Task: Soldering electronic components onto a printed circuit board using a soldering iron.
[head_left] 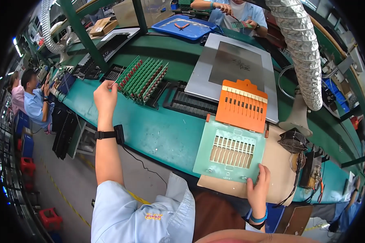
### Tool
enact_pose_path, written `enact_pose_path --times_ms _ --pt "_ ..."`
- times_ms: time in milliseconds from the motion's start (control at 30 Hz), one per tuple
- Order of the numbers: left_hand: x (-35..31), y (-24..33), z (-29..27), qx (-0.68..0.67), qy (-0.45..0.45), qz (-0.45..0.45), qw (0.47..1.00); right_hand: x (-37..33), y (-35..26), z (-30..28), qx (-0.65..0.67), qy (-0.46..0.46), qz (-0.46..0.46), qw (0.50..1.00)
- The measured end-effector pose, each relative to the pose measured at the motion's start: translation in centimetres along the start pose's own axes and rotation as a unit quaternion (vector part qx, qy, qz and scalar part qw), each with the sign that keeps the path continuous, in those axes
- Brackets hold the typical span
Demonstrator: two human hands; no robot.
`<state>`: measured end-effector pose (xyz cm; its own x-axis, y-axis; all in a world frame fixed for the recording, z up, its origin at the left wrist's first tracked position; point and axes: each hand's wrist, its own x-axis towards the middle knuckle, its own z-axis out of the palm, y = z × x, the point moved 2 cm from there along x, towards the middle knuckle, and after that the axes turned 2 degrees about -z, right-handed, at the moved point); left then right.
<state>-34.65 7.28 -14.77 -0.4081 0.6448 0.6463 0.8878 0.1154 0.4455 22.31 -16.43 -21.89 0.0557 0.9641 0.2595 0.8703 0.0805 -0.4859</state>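
Note:
My left hand is closed in a pinch at the near left edge of a rack of upright green circuit boards. Its fingertips meet the thin edge of a board there. My right hand rests against the lower right corner of a pale green fixture frame, thumb apart from the fingers. Slots and bars fill the window of that frame. Hinged to its far side, an orange lid stands raised, with a row of dark slots across it.
Behind the lid lies a grey metal plate, beside a black slotted tray. A fan and a silver duct stand at right. Brown cardboard lies under the frame. Across the bench, a co-worker handles a board near a blue tray.

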Motion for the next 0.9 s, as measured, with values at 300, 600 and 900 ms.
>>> enact_pose_path --times_ms 300,600,900 --pt "1.3 -0.4 -3.2 -0.053 0.081 -0.005 0.995 0.1 -0.1 0.0 0.006 -0.010 0.003 1.000" --pt "0.6 1.8 -11.2 -0.106 0.145 0.035 0.983 -0.2 -0.1 0.1 0.000 0.010 0.011 1.000" --pt "-7.6 8.5 -15.9 -0.235 0.120 0.120 0.957 -0.8 0.5 0.0 0.038 0.055 -0.018 0.998"
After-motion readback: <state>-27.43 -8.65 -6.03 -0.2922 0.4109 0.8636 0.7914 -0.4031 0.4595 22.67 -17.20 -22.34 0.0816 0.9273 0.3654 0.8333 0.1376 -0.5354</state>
